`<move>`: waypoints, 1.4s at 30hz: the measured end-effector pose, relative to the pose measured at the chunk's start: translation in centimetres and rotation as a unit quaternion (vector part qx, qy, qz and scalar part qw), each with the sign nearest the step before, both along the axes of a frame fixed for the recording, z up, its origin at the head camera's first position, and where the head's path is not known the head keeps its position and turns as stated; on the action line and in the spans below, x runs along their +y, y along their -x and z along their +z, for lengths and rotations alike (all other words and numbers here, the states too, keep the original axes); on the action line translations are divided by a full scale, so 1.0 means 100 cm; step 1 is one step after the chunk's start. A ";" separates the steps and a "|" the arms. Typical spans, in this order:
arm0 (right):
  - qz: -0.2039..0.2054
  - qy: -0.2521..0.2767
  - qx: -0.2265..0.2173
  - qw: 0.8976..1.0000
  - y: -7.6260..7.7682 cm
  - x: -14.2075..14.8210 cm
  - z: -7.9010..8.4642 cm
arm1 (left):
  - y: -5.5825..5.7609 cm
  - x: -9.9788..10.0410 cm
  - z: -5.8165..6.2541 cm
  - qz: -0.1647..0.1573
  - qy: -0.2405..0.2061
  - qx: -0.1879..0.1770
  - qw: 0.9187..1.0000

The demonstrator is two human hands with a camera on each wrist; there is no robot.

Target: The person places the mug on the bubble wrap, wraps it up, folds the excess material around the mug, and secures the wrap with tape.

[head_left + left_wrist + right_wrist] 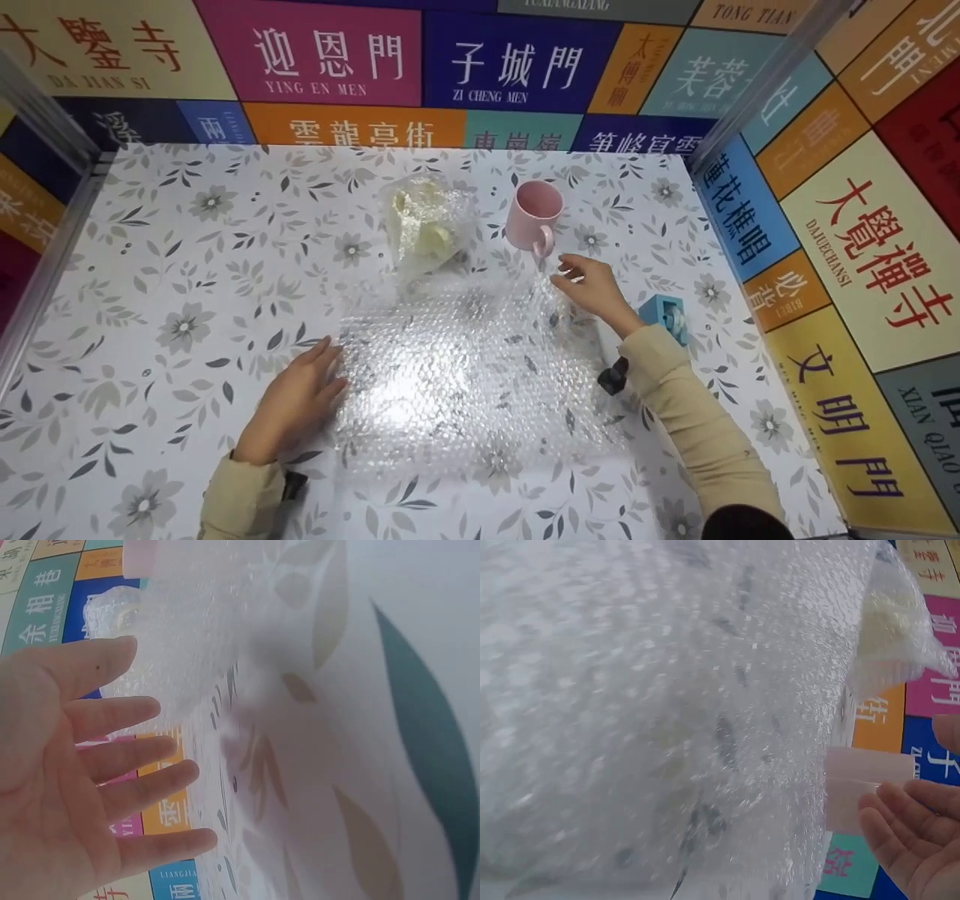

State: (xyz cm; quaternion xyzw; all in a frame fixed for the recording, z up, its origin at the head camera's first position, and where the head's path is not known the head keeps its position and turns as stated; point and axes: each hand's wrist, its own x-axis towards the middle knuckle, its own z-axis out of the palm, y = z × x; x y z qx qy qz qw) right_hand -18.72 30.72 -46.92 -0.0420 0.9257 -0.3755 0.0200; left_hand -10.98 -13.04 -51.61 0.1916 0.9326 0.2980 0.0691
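A sheet of clear bubble wrap (465, 375) lies flat on the table in front of the person. At its left edge is the left hand (296, 394), its fingers straight and spread in the left wrist view, with nothing held. Beyond the sheet's far right side stands an upright pink mug (534, 214), its handle pointing toward the person. Close below that handle the right hand (596, 289) hovers with loosely bent fingers and a gap between thumb and forefinger. In the right wrist view its fingertips overlap the mug (847, 787).
A pale yellow item in bubble wrap (427, 225) sits left of the mug. By the right sleeve is a small teal holder (660, 311) with a whitish round part, partly hidden. Colourful lettered panels (330, 60) wall the flowered tabletop (180, 285) at the back and sides.
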 end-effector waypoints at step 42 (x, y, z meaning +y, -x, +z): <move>-0.179 0.272 -0.130 0.937 0.075 -0.016 -0.026 | 0.018 -0.004 -0.004 0.057 -0.077 0.022 0.995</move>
